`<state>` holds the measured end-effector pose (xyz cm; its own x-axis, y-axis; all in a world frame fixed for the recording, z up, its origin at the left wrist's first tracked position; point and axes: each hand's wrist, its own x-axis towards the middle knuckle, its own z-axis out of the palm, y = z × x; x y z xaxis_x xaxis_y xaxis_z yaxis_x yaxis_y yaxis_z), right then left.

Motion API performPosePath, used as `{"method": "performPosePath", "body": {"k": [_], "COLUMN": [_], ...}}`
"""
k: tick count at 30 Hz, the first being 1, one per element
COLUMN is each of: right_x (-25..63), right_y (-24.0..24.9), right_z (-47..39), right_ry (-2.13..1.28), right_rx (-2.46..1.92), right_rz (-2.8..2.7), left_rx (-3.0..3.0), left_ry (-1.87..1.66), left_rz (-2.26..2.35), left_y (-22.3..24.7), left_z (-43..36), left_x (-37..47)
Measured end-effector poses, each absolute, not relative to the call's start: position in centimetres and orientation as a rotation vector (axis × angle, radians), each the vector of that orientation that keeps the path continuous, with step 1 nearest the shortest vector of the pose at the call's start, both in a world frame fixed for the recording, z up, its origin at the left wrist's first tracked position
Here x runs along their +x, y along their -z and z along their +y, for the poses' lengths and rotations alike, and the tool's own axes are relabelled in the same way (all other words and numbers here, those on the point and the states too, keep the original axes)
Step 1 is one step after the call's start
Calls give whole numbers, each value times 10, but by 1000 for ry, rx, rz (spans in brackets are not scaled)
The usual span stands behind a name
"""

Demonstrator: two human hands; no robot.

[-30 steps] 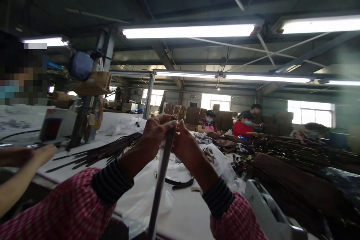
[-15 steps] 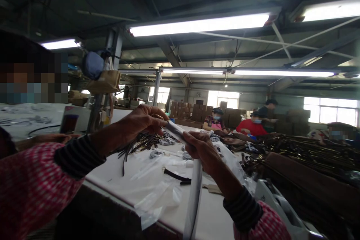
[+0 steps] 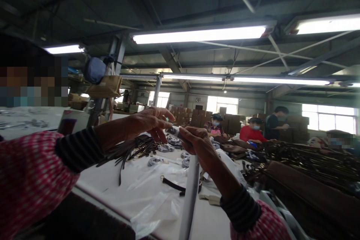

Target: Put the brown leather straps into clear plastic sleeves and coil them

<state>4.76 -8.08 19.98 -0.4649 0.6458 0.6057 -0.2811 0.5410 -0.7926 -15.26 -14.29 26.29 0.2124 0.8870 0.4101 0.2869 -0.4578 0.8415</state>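
Observation:
My right hand (image 3: 198, 140) pinches a long strip wrapped in pale, whitish sheeting (image 3: 190, 191), thumb on top near its upper end. The strip hangs down from that hand past the table edge. My left hand (image 3: 149, 122) is open with fingers stretched and apart, its thumb close to the strip's upper end; whether they touch I cannot tell. Below on the white table (image 3: 132, 183) lie a short dark strap with a metal ring (image 3: 173, 185), a beige flat piece (image 3: 210, 199) and a clear plastic bag (image 3: 157, 210).
Dark straps with metal fittings (image 3: 143, 146) and grey coiled bundles (image 3: 165, 147) lie farther back. Brown material and straps (image 3: 303, 180) are heaped at the right. A co-worker is close at the left; several others sit or stand beyond the table.
My left fingers have opened from their pinch on the strip's upper end. My right hand still grips the strip. The view has tilted slightly upward.

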Motion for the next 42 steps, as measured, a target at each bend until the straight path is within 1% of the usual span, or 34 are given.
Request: {"method": "performPosePath", "body": {"k": [3, 7, 11, 16, 20, 23, 25, 28, 30, 37, 42], "right_x": [47, 42, 40, 43, 47, 54, 58, 60, 58, 37, 27], "right_y": [-198, -193, -192, -188, -174, -152, -133, -110, -104, -129, -139], "right_z": [-82, -79, -75, -76, -77, -74, -70, -65, -66, -77, -79], "right_ry": [-1111, -1125, -1056, -1042, -1205, -1432, -1524, -1553, -1529, -1426, -1278], "right_rx": [-326, -314, -308, -377, -323, -229, -221, -279, -327, -378, -380], "right_rz": [-1748, -1796, -1856, -1891, -1874, -1821, -1761, -1690, -1663, -1564, -1537], "left_rx": [1941, 1956, 1901, 1832, 1831, 1858, 1879, 1893, 1880, 1891, 1868], "left_ry": [-1204, -1267, -1332, -1194, -1186, -1218, -1208, -1173, -1153, -1125, -1188], "left_rz": [1086, 1058, 1033, 1037, 1055, 1099, 1129, 1185, 1226, 1271, 1297], "left_y": [-257, -249, -241, -229, -227, -234, -238, -242, -242, -231, -227], "left_z": [-144, -143, -143, -140, -142, -147, -150, -153, -154, -149, -146], "left_x": [-154, -144, -135, -140, -149, -159, -167, -174, -173, -146, -147]}}
